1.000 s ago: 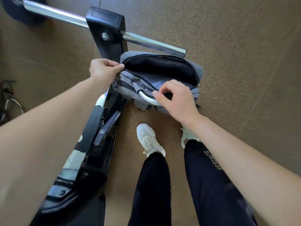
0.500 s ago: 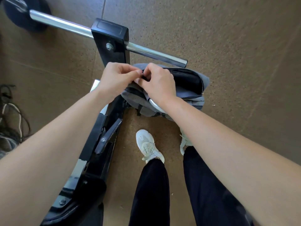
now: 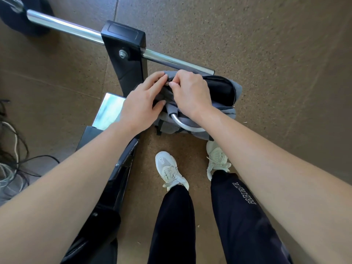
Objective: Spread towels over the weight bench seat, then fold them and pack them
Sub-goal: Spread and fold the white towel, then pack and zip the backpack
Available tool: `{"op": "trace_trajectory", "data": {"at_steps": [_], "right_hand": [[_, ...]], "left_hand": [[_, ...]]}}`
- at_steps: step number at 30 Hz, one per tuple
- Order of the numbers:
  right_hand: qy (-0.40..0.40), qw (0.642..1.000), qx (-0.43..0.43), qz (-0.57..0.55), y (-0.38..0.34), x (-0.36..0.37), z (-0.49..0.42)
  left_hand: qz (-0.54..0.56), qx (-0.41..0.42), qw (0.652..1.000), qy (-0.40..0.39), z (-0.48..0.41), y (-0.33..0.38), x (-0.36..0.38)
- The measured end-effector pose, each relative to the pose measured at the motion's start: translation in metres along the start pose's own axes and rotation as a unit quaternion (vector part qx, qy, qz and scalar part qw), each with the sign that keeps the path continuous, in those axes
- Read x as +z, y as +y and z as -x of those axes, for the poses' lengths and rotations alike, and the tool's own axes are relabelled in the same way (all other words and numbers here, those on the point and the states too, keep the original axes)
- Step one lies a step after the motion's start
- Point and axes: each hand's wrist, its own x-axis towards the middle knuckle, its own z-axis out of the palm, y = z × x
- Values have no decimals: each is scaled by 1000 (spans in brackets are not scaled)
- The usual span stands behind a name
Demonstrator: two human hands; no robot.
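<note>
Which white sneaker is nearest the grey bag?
The right-foot white sneaker: its toe reaches the lower edge of the grey fabric bag; the left-foot sneaker stands clear of it, farther back.

Hands: two, a left hand (image 3: 142,103) and a right hand (image 3: 190,94). Bare forearms: two, a left forearm (image 3: 76,178) and a right forearm (image 3: 266,164). Bag (image 3: 226,111): one, grey. Shoes: two, white, a left shoe (image 3: 168,169) and a right shoe (image 3: 217,159). Trouser legs: two, dark, a left trouser leg (image 3: 171,225) and a right trouser leg (image 3: 245,216). Chrome bar (image 3: 64,27): one. Weight plate (image 3: 17,21): one in sight, dark, cut off at the edge. Black post (image 3: 127,69): one, with one bolt (image 3: 122,53) in its side. Curved metal handle (image 3: 182,124): one. Shiny steel plate (image 3: 109,111): one. Cables (image 3: 11,159): one tangle, strands too knotted to count, black and white among them.
</note>
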Motion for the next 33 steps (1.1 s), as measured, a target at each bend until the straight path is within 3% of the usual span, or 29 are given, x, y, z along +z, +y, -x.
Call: {"op": "trace_trajectory", "data": {"at_steps": [5,14,19,25,30,33], "right_hand": [[22,999,33,22,32,-19,6],[18,984,174,21,132,-75,21],[-16,925,344,-162,204,-61,33],[-29,865,434,-249,233,-2,10],[-14,869,439,-227,244,25,-1],[-17,886,438,-149,256,28,-3]], "left_hand": [[-34,31,998,-32,-14,14,6],[-33,-74,996,-40,-24,5,2],[-48,-81,994,-47,-28,6,3],[-40,-78,995,-43,-33,-10,10],[-51,-94,994,-36,-34,-4,18],[-48,-101,993,-42,-33,4,18]]}}
